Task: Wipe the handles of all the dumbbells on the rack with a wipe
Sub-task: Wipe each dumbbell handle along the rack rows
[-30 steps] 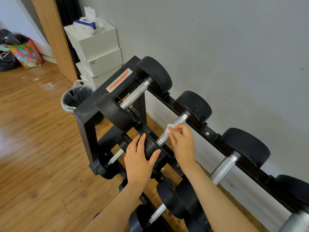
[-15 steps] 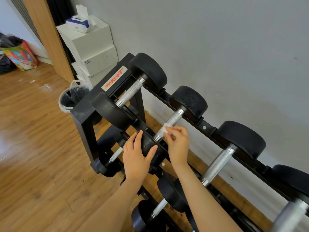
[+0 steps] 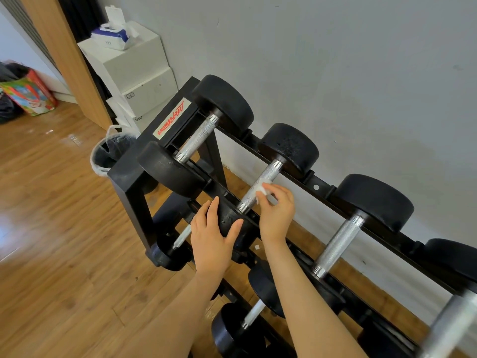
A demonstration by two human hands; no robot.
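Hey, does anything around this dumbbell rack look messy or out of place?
Mostly tidy. A small white scrap lies under the rack, and the wipes pack on the white boxes sits open with a sheet sticking up.

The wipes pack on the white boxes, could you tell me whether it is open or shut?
Open: the wipes pack has its lid flipped up.

Small gym corner in a home or studio room. Black tiered dumbbell rack (image 3: pixel 134 182) with a red-lettered brand label (image 3: pixel 171 119), set along a grey wall (image 3: pixel 335 60); black dumbbells (image 3: pixel 224 99) with steel handles. Wood-plank floor (image 3: pixel 51 228). White storage boxes (image 3: pixel 134 71), lined waste bin (image 3: pixel 108 156), wipe packet (image 3: pixel 113 37), bright shopping bag (image 3: pixel 31 94).
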